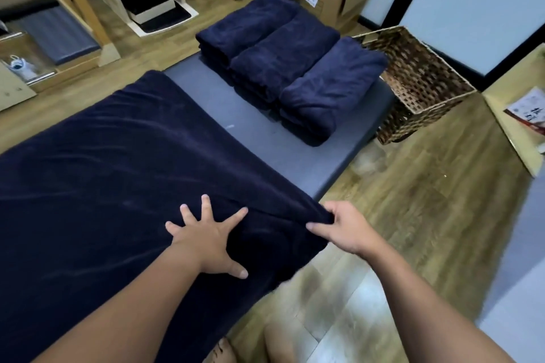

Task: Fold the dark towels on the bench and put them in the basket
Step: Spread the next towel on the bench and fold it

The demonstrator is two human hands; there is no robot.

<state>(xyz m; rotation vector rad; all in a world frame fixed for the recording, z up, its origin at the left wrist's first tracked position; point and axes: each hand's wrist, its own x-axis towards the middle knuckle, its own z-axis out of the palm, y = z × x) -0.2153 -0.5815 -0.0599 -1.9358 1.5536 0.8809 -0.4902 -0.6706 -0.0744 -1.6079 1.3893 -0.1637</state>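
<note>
L hand [206, 240] lay flat, fingers spread, on big towel [103, 186] at bench [295, 150] near end. R hand [348, 230] pinched its corner. Folded towels [289, 68] at far end, by basket [418, 79].

- Spread towel [103, 186]: runs off frame's left and bottom edges.
- Right hand [345, 227]: fingertips buried under towel corner.
- Basket [418, 103]: interior hidden.
</note>
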